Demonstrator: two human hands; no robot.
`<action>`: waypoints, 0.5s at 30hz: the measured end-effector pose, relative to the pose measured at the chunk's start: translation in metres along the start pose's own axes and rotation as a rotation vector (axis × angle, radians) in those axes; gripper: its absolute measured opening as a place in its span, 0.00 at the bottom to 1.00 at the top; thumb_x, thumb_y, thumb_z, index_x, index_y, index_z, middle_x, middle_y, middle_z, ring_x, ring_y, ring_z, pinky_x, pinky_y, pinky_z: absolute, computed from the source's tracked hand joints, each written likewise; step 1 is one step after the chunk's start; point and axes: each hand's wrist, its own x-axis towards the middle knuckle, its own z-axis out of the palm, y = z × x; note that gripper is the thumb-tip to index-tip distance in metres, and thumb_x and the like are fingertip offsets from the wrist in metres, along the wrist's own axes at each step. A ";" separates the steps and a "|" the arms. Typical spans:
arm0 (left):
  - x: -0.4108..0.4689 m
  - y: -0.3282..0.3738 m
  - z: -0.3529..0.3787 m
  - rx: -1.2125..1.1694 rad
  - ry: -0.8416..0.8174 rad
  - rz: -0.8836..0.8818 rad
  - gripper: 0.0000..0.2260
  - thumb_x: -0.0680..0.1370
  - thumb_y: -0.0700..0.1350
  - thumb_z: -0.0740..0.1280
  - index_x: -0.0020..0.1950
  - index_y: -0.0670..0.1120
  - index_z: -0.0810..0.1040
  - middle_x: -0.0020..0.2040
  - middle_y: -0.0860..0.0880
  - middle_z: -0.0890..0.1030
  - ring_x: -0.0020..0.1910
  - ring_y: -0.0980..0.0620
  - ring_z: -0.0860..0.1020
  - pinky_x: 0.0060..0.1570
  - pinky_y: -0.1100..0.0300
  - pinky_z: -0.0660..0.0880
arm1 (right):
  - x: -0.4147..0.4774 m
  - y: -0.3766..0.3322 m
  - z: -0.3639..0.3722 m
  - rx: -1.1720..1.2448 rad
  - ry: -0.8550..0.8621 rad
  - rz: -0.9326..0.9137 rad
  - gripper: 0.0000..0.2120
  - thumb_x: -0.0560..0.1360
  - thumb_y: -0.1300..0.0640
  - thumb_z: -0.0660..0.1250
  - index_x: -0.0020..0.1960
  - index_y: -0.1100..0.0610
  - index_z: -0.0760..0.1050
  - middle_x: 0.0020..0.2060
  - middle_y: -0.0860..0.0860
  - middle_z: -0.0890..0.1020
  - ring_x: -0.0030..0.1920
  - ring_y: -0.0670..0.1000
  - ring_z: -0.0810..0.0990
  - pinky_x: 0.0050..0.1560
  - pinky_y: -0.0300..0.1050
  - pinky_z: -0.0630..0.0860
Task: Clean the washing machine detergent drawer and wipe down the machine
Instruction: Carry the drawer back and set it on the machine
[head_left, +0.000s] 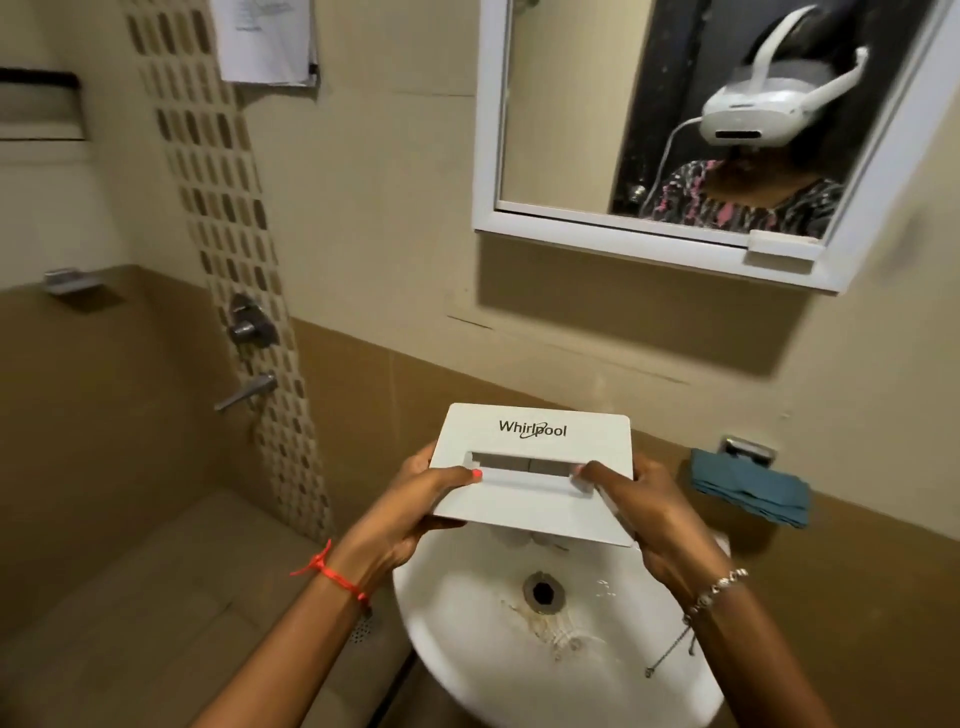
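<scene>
A white detergent drawer (535, 447) with a Whirlpool logo on its front panel is held above a white wash basin (467, 623). Its front panel faces me and hides the compartments behind it. My left hand (415, 509) grips the drawer's left edge, thumb lying along the handle slot. My right hand (639, 504) grips the right edge, thumb at the slot's right end. The washing machine is not in view.
The basin's drain (542, 591) has brown stains below it. A folded teal cloth (750, 488) rests on a wall holder to the right. A white-framed mirror (675, 135) hangs above. Shower taps (249, 358) are on the left wall over a brown tiled ledge.
</scene>
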 end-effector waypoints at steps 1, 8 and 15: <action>-0.008 0.003 -0.011 -0.026 0.006 0.021 0.20 0.69 0.37 0.71 0.59 0.48 0.76 0.52 0.46 0.83 0.47 0.50 0.80 0.42 0.56 0.77 | -0.003 -0.005 0.008 -0.001 -0.039 -0.021 0.07 0.72 0.62 0.69 0.47 0.52 0.76 0.43 0.47 0.82 0.46 0.52 0.81 0.45 0.46 0.78; -0.083 0.022 -0.095 -0.045 0.177 0.170 0.20 0.71 0.35 0.70 0.62 0.44 0.75 0.55 0.45 0.83 0.51 0.49 0.82 0.47 0.63 0.79 | -0.024 -0.017 0.084 0.111 -0.376 -0.043 0.09 0.71 0.63 0.70 0.51 0.59 0.79 0.47 0.51 0.85 0.44 0.50 0.84 0.44 0.40 0.80; -0.213 0.016 -0.191 -0.054 0.443 0.268 0.20 0.71 0.36 0.70 0.61 0.46 0.75 0.55 0.47 0.83 0.53 0.49 0.81 0.48 0.61 0.79 | -0.086 -0.017 0.203 0.185 -0.722 0.007 0.19 0.62 0.62 0.73 0.53 0.58 0.78 0.47 0.52 0.85 0.46 0.54 0.84 0.39 0.41 0.81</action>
